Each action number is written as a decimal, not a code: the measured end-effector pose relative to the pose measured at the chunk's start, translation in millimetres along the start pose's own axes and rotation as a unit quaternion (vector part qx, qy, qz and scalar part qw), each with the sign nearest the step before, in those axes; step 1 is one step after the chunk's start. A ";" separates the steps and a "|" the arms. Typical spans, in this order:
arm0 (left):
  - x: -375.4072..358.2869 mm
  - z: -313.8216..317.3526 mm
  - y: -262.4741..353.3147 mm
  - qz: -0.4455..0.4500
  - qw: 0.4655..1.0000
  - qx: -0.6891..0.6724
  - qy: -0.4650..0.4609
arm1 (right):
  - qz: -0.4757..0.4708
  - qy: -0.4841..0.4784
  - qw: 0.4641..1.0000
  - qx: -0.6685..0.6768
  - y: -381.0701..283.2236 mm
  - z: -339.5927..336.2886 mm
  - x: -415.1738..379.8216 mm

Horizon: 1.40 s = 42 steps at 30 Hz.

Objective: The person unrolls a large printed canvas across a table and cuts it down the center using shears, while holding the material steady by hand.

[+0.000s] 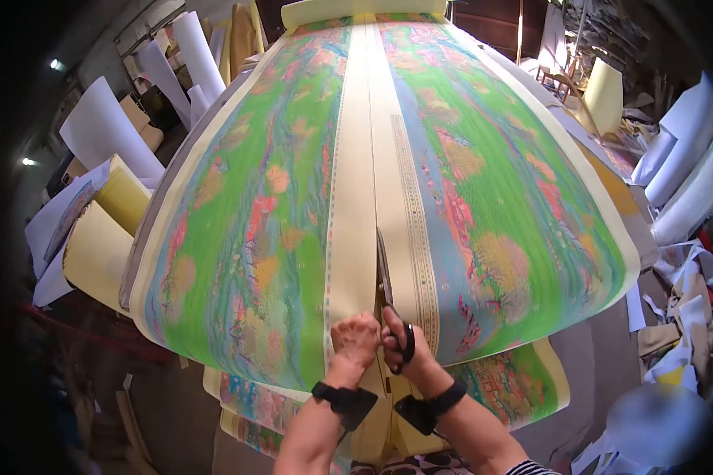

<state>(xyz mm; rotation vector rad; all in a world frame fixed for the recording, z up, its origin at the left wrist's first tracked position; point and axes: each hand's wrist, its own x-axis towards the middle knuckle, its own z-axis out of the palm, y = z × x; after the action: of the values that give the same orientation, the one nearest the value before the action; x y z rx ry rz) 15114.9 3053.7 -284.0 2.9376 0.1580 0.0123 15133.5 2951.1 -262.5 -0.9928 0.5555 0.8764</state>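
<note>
Two long printed sheets, a left sheet (293,174) and a right sheet (483,174), with green, blue and pink patterns, lie side by side with cream margins meeting at a thin central line. My right hand (404,340) is closed round the black handles of long scissors (383,273), whose blades point away along that line. My left hand (356,339) is closed in a fist on the left sheet's cream margin near its front edge, just left of the scissors. Its fingers seem to pinch the margin, though the fingertips are hidden.
More printed sheets (523,380) hang below the front edge. Rolled papers (107,131) stand at the left, and other rolls (677,142) at the right. Paper scraps (689,317) are piled at the lower right. A cream roll (364,9) lies across the far end.
</note>
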 end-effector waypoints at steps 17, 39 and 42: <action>30.6 75.7 -24.1 -0.020 0.989 -0.136 -0.049 | -0.024 0.003 1.000 -0.015 -180.3 50.2 180.6; 308.3 -11.2 -55.1 0.031 0.983 -0.076 0.164 | 0.064 -0.102 0.991 0.056 -289.8 91.7 279.9; 374.4 12.6 -56.7 0.002 0.982 0.056 0.180 | 0.073 -0.134 0.984 0.088 -292.9 92.5 271.2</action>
<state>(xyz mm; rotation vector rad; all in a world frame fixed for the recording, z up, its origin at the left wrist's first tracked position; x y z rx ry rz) 15481.4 3146.5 -308.5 3.0189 0.2127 0.5531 15528.7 3057.3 -282.5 -0.6664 0.4707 1.0538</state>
